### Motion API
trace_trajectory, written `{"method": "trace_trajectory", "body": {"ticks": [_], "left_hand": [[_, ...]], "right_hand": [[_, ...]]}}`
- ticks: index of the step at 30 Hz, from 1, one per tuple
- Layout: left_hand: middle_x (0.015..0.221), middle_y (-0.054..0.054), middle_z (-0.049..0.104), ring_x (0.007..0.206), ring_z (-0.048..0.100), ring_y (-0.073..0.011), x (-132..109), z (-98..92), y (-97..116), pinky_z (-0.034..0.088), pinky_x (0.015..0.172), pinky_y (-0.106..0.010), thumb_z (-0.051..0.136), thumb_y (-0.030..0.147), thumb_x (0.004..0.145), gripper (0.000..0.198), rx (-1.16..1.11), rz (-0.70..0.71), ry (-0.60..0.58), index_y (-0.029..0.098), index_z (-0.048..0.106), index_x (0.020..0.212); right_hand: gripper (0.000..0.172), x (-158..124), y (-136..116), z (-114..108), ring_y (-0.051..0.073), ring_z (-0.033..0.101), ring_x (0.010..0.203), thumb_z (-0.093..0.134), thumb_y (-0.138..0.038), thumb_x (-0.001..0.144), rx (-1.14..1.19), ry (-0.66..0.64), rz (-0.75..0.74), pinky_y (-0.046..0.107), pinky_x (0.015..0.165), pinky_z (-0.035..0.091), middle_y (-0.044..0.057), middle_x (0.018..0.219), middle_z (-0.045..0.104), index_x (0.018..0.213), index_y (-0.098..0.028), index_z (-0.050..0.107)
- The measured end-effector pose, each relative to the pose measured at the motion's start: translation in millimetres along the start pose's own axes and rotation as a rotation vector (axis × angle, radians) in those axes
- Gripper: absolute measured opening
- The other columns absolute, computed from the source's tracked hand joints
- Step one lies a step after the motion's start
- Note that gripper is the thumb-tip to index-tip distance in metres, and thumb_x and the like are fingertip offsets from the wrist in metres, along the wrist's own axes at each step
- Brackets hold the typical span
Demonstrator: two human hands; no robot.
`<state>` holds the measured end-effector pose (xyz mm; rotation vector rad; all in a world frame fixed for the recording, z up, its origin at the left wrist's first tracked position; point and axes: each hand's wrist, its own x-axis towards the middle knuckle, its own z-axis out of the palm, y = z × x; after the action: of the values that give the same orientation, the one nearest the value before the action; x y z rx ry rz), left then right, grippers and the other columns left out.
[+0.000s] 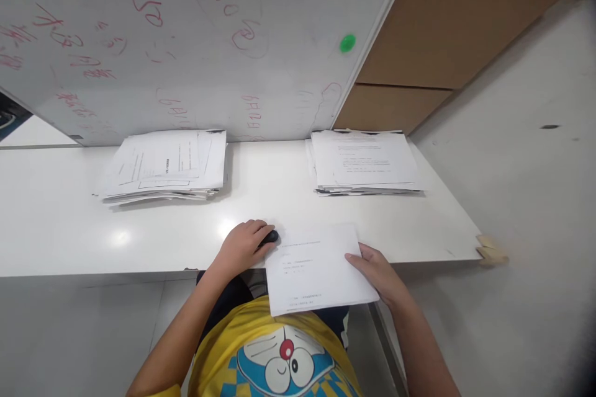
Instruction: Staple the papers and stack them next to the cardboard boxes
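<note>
Across the front edge of the white bench [265, 192], some paper sheets [321, 273] stick out toward the yellow shirt [218, 335]. The right hand [378, 272] has its grip closed on their right side, thumb on top. The left hand [243, 245] has its grip curled around a small black thing [270, 236], near their left side. Their printed lines run left to right. They look longer from side to side, but the slant makes it hard to tell. Farther back sit a left pile [172, 164] and a right pile [365, 161].
</note>
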<state>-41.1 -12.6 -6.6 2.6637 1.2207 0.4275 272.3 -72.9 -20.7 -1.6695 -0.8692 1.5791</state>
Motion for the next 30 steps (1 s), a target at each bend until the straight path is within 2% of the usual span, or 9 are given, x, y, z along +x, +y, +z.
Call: {"method": "trace_trajectory", "body": {"ticks": [6,11,17,21,24,27,30], "left_hand": [[0.112,-0.010,0.066,0.099,0.061,-0.0224,0,2.2,1,0.047,0.079,-0.037,0.042,0.035,0.096,0.035,0.053,0.041,0.015,0.019,0.056,0.124],[0.114,-0.010,0.066,0.104,0.061,-0.0231,-1,6.5,3,0.046,0.082,-0.038,0.043,0.030,0.096,0.033,0.054,0.023,0.028,0.019,0.057,0.123],[0.117,-0.010,0.066,0.103,0.062,-0.0226,-2,5.7,3,0.047,0.077,-0.035,0.046,0.032,0.095,0.035,0.073,0.016,0.062,0.021,0.054,0.127],[0.128,-0.010,0.060,0.116,0.056,-0.0238,-11,-1.1,1,0.046,0.090,-0.038,0.048,0.033,0.094,0.042,0.052,0.015,0.138,0.023,0.047,0.134],[0.126,-0.008,0.062,0.120,0.053,-0.0239,-25,-13.5,-16,0.043,0.097,-0.040,0.050,0.030,0.093,0.041,0.050,-0.020,0.250,0.024,0.048,0.133],[0.120,-0.007,0.065,0.121,0.053,-0.0241,-34,-28.6,-54,0.041,0.100,-0.042,0.048,0.028,0.092,0.035,0.096,-0.125,0.369,0.026,0.055,0.126],[0.129,-0.010,0.059,0.129,0.045,-0.0270,-34,-36.8,-98,0.035,0.105,-0.046,0.042,0.032,0.092,0.038,0.209,-0.340,0.475,0.023,0.054,0.127]], "right_hand": [[0.046,1,9,1,0.030,0.067,0.094,0.070,-0.043,0.071,0.008,0.037,-0.023,0.038,0.076,0.054,0.009,0.102,0.074,0.110,-0.019,0.068],[0.041,2,6,5,0.030,0.068,0.090,0.069,-0.041,0.069,-0.025,0.059,-0.075,0.038,0.074,0.054,0.008,0.097,0.075,0.104,-0.018,0.070],[0.037,8,-23,1,0.029,0.067,0.086,0.064,-0.035,0.071,-0.208,0.017,-0.155,0.038,0.075,0.052,0.006,0.091,0.075,0.102,-0.018,0.072],[0.033,19,-54,-27,0.029,0.067,0.084,0.065,-0.034,0.069,-0.287,0.070,-0.239,0.037,0.074,0.051,0.005,0.089,0.075,0.097,-0.018,0.073],[0.036,48,-77,-67,0.027,0.066,0.079,0.065,-0.034,0.068,-0.230,0.275,-0.317,0.035,0.070,0.051,0.006,0.087,0.074,0.099,-0.016,0.071],[0.037,95,-101,-106,0.025,0.065,0.079,0.057,-0.029,0.070,-0.324,0.520,-0.405,0.034,0.070,0.050,0.008,0.090,0.073,0.102,-0.013,0.068],[0.041,139,-123,-119,0.025,0.063,0.087,0.051,-0.023,0.071,-0.478,0.682,-0.442,0.036,0.078,0.048,0.013,0.100,0.070,0.107,-0.010,0.065]]}}
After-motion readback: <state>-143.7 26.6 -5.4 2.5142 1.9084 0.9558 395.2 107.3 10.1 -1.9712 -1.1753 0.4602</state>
